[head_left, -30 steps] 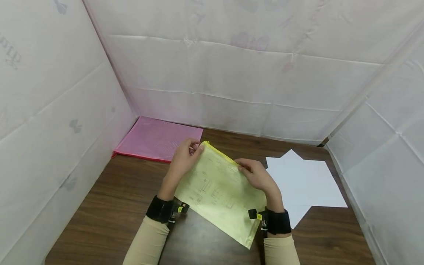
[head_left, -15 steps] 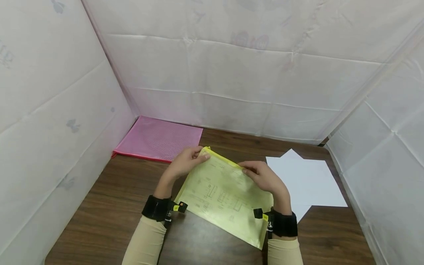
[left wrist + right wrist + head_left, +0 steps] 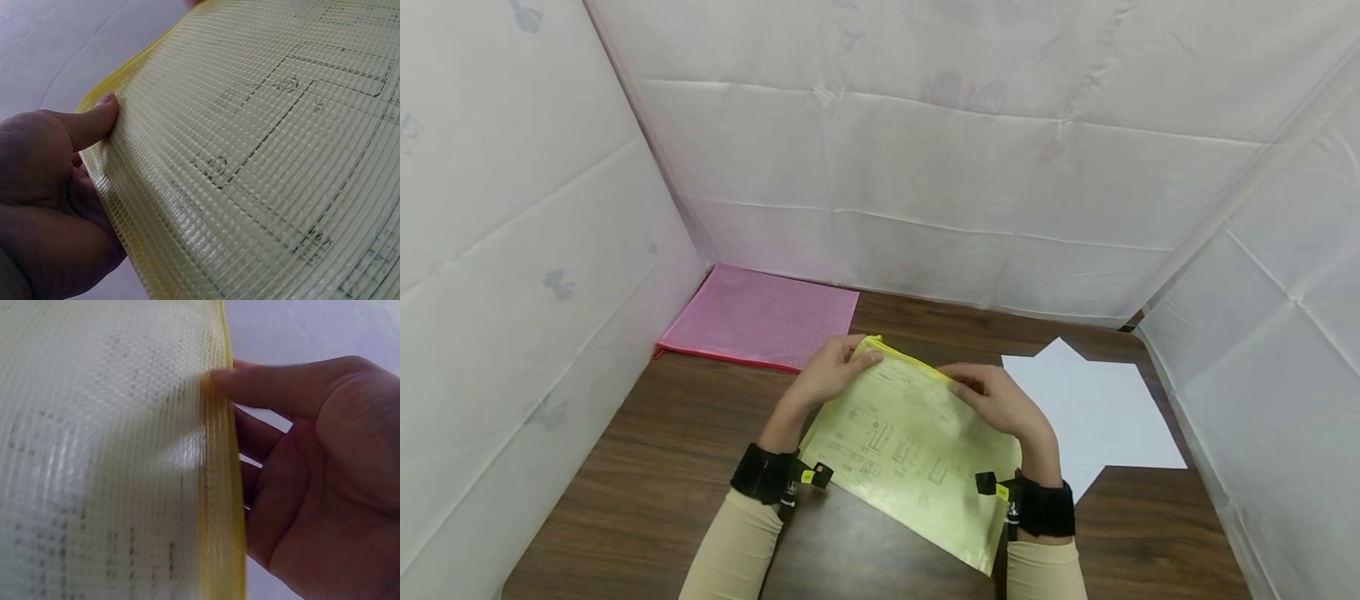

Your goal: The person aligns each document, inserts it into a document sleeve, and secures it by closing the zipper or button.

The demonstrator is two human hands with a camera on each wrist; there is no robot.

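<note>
Both hands hold a yellow mesh zip pouch (image 3: pixel 910 442) (a printed drawing sheet shows through it) tilted above the wooden table (image 3: pixel 647 467), the left hand (image 3: pixel 829 372) pinching its far corner, the right hand (image 3: pixel 996 404) pinching the zipper edge, white paper sheets (image 3: pixel 1093 412) just beside.

Yellow mesh zip pouch (image 3: pixel 910 442), printed sheet inside, tilted above table.

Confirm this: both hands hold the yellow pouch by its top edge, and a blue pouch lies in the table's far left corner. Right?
Not quite. The pouch in the far left corner is pink, not blue, as the head view shows. The rest stands: left hand and right hand hold the yellow pouch by its top edge.
</note>
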